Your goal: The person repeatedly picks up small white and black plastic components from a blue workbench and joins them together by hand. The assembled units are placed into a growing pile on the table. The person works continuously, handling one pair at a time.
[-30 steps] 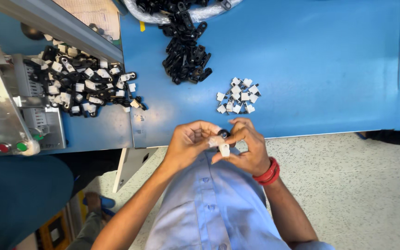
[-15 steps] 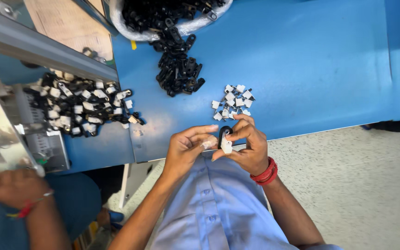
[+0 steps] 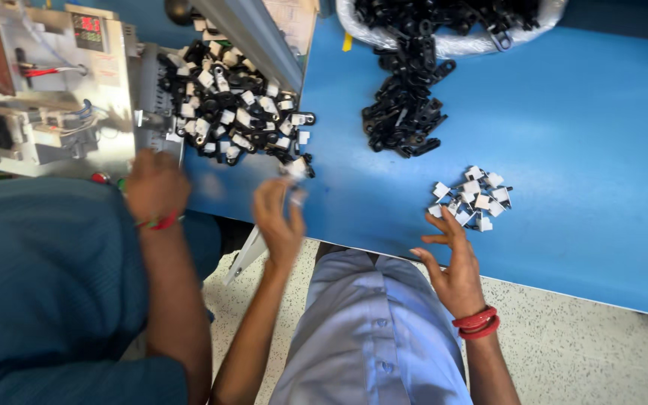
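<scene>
Left hand [image 3: 280,221] is out over the near edge of the blue counter [image 3: 579,142], blurred, its fingers bunched together around a small white piece [image 3: 295,169] right at the fringe of the big mixed pile of black-and-white parts [image 3: 230,112]. Whether they truly pinch that piece, I cannot tell; the blur hides it.

Right hand [image 3: 455,262] sits lower right, palm open, fingers spread apart and holding nothing, the tips just beside the small cluster of white clips [image 3: 474,196] lying on the counter. 2 red bangles [image 3: 478,322] ring that wrist.

Further back, a heap of black clips [image 3: 406,105] spills from a clear plastic bag [image 3: 451,22] at the far edge, well apart from both hands.

Over on the left, a co-worker's hand [image 3: 155,184] with a red wristband rests at the counter edge, near the mixed pile and in front of a grey metal machine [image 3: 61,90] with wires and a small display. A grey slanted rail [image 3: 253,34] crosses above the mixed pile, covering part of it. The co-worker's teal sleeve [image 3: 46,285] fills the lower left, just beside the person's left forearm.
</scene>
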